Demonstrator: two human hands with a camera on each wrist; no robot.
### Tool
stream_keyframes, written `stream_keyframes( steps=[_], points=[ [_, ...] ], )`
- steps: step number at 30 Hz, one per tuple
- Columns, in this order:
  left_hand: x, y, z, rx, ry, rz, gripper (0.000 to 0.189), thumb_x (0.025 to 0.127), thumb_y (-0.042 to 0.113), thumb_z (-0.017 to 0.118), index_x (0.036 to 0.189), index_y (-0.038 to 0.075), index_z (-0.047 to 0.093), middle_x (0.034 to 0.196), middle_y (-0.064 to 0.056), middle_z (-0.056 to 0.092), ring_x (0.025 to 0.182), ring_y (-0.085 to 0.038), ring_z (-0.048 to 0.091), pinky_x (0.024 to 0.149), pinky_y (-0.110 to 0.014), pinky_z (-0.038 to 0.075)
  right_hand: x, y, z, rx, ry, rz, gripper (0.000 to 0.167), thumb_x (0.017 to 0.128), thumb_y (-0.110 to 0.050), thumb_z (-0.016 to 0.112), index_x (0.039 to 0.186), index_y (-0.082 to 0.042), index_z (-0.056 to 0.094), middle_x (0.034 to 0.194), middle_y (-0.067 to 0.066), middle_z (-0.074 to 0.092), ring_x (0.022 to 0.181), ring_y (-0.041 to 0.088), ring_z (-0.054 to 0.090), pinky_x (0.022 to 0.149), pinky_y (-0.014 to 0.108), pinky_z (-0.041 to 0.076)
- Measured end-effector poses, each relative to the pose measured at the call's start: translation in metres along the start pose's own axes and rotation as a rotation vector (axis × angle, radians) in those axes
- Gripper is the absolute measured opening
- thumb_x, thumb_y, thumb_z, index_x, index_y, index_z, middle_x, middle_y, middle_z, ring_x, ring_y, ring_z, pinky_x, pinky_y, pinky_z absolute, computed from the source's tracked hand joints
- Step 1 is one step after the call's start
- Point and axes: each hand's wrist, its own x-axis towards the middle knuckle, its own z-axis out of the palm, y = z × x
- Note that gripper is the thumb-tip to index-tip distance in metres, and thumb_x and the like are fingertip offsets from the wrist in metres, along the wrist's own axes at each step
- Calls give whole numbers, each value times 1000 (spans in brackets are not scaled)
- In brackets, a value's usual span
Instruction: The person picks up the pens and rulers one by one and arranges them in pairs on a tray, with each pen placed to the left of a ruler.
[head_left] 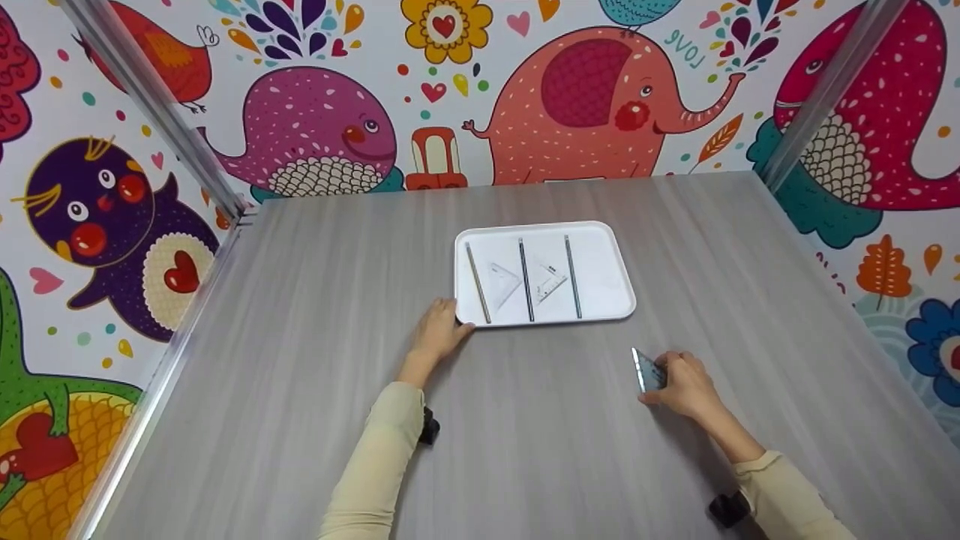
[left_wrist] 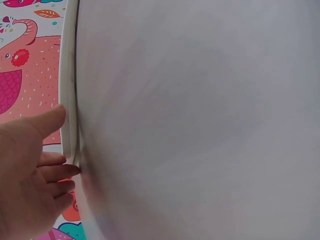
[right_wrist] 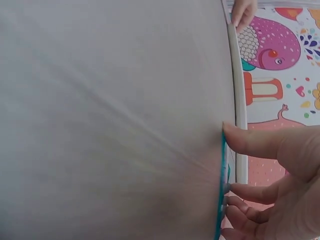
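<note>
A white tray (head_left: 604, 289) lies on the table, and my left hand (head_left: 437, 330) holds its near left corner. In the left wrist view, the thumb of the left hand (left_wrist: 30, 165) touches the tray's rim (left_wrist: 68, 90), with the other fingers bent at its corner. Well to the right and nearer me, my right hand (head_left: 684, 384) pinches a clear bluish set square (head_left: 646, 373) tilted up off the table. The right wrist view shows the set square's teal edge (right_wrist: 221, 175) between the thumb and fingers of the right hand (right_wrist: 285, 170).
On the tray lie a brownish pencil (head_left: 478, 283), a dark pencil (head_left: 526, 281) and another dark pencil (head_left: 573, 277). Between them are two clear set squares, one on the left (head_left: 504, 283) and one on the right (head_left: 551, 282). Patterned walls border the grey table (head_left: 322, 300).
</note>
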Motion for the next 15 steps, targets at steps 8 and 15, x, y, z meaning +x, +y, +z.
stream_keyframes(
  steps=[8,15],
  points=[
    [-1,0,0,-13,-15,-3,51,84,29,63,120,-4,51,120,-21,54,117,-33,46,99,-41,36,12,0,-7,-36,-91,37,62,51,-20,87,94,11,55,85,19,54,76,30,50,63,43,43],
    [0,0,0,-27,5,17,48,84,26,64,119,-4,52,115,-21,56,112,-32,48,97,-41,38,12,3,-9,-14,-99,11,62,52,-22,87,94,9,53,82,15,55,74,27,50,62,38,43]
  ],
)
